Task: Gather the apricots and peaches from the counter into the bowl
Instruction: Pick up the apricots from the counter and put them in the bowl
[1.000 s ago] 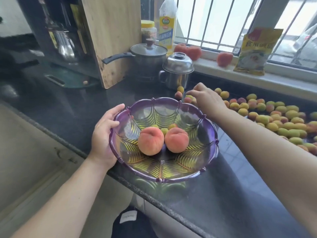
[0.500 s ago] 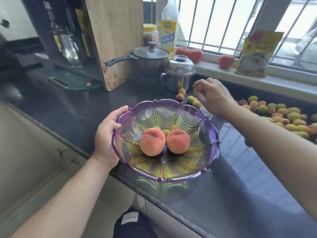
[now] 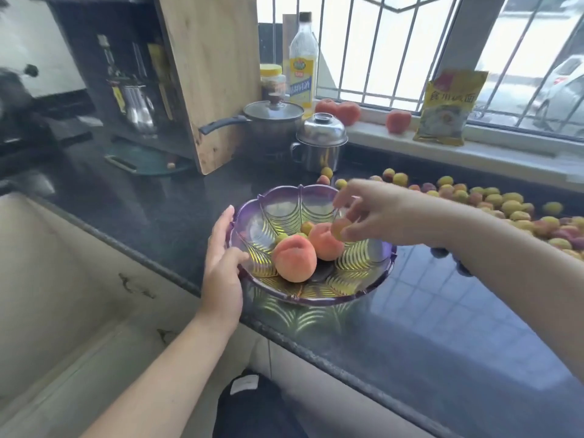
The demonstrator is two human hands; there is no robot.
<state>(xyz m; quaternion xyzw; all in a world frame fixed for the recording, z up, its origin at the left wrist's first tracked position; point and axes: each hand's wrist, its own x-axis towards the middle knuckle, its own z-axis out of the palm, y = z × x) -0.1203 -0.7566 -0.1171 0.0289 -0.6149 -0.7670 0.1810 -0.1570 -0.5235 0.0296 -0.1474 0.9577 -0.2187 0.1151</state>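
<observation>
Over purple bowl [image 3: 363,281] on dark counter [image 3: 442,327]: right hand [image 3: 371,213] hovers, fingers curled, pinching small apricot [image 3: 338,228] above far peach [image 3: 324,241]. Left hand [image 3: 222,263] grips bowl's near-left rim, thumb on edge. Second peach [image 3: 294,258] sits at bowl centre, few small apricots behind. Loose apricot pile [image 3: 493,203] spread along counter to right, under windowsill.

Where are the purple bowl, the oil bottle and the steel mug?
purple bowl [image 3: 319,192]: head view, far rim.
oil bottle [image 3: 302,74]: head view, yellow label.
steel mug [image 3: 321,133]: head view, domed lid.
</observation>
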